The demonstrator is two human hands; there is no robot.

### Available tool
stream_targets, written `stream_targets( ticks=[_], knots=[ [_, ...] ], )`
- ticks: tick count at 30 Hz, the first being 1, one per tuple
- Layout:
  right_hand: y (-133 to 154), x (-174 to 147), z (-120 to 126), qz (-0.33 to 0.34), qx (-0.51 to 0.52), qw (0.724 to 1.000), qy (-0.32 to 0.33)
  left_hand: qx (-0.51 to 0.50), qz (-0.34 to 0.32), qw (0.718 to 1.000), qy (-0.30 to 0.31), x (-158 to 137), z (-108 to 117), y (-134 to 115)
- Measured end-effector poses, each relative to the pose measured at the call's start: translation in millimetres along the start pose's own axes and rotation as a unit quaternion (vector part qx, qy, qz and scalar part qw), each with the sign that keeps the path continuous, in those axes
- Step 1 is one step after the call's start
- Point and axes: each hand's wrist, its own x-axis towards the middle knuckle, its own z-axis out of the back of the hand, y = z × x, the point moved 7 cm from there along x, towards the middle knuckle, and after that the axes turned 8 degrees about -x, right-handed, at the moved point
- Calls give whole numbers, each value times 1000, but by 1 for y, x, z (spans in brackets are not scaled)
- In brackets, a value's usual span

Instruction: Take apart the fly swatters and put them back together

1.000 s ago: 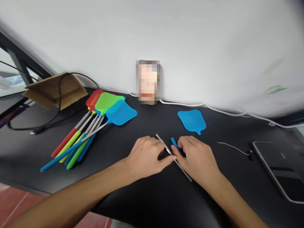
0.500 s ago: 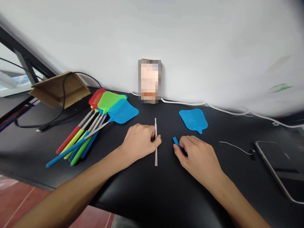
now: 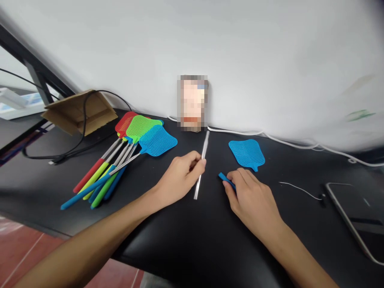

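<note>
In our left hand (image 3: pixel 181 174) we pinch a slim silver metal rod (image 3: pixel 205 149) between thumb and fingers, its far end leaning slightly to the right; we cannot tell whether its near end touches the black bench (image 3: pixel 168 248). Our right hand (image 3: pixel 255 198) is closed around a bright blue, stick-like piece (image 3: pixel 227 180), perhaps a handle, though our fingers cover most of it. Rod and blue piece are apart, with bare bench between them.

Just beyond our right hand, a loose blue mesh plastic swatter head (image 3: pixel 247 154) lies flat, its short neck pointing toward us. To our left we have an overlapping pile of red, green, yellow and blue plastic swatters with silver shafts (image 3: pixel 126 163), in front of an open brown cardboard box (image 3: pixel 96 120). A dark-screened phone with a pale rim (image 3: pixel 357 208) lies at our far right, near a thin white wire (image 3: pixel 301 188).
</note>
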Motion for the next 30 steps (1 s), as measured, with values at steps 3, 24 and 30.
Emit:
stream_targets(
  ticks=[3,24,30],
  knots=[
    [-2,0,6,-22,78,996,-44,-178,10,980,-83,1,13,7],
    [0,-8,32,-9,145,972,-186,-432,28,897,-90,3,6,8],
    [2,-6,32,10,149,971,-185,-440,25,893,-93,3,6,6]
  ],
)
